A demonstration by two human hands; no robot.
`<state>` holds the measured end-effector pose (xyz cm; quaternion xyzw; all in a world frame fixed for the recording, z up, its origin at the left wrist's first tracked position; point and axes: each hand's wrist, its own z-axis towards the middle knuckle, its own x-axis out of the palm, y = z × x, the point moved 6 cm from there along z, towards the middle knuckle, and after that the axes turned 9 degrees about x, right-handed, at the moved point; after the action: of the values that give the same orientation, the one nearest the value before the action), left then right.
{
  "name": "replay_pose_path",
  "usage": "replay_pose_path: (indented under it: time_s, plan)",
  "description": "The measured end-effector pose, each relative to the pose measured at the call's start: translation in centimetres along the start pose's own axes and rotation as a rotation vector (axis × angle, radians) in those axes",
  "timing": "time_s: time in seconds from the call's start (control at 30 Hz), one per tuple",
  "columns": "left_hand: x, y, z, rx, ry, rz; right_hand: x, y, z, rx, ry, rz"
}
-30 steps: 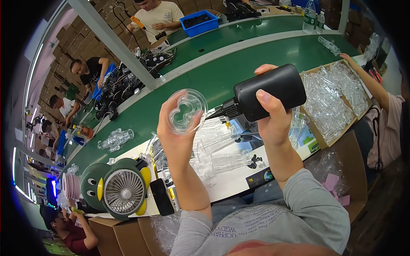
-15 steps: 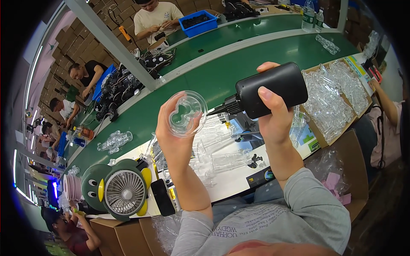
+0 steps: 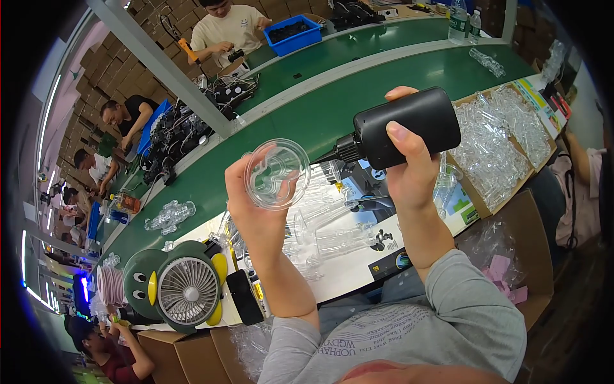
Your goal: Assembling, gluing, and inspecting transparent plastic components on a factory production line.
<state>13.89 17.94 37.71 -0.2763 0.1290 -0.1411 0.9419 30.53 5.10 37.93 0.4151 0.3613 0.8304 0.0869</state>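
Observation:
My left hand (image 3: 252, 208) is closed round a clear plastic part (image 3: 276, 174) with a round rim and a lobed hollow, its rim facing me. In my right hand (image 3: 409, 163) lies a black squeeze bottle (image 3: 409, 128), tilted on its side with fingers and thumb wrapped round it. The bottle's narrow black nozzle (image 3: 342, 150) points left at the rim of the clear part. Whether the tip touches the rim, I cannot tell. Below both hands, several clear plastic pieces (image 3: 332, 240) lie on the white board in front of me.
At the right stands a carton (image 3: 492, 147) full of clear plastic pieces. A penguin-shaped fan (image 3: 185, 288) and a black phone (image 3: 244, 297) sit at the left. Another clear figure (image 3: 170, 216) rests on the green bench (image 3: 307, 115). Co-workers sit beyond a blue bin (image 3: 294, 35).
The clear part has turned slightly in my left hand, which has shifted a little left. The bottle has risen slightly, its nozzle now nearer the rim's right edge.

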Motion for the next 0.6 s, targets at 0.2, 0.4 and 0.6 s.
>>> replay_pose_path:
  time_s: [0.2, 0.4, 0.6]
  plan:
    - [-0.6, -0.3, 0.2, 0.082, 0.047, 0.067, -0.1, 0.0, 0.1, -0.016, -0.006, 0.003]
    - [-1.0, -1.2, 0.2, 0.144, 0.078, 0.192, -0.3, -0.1, 0.2, -0.021, -0.009, -0.005]
    - [-1.3, -0.2, -0.1, 0.002, 0.033, -0.148, -0.2, -0.1, 0.2, -0.014, -0.008, 0.004]
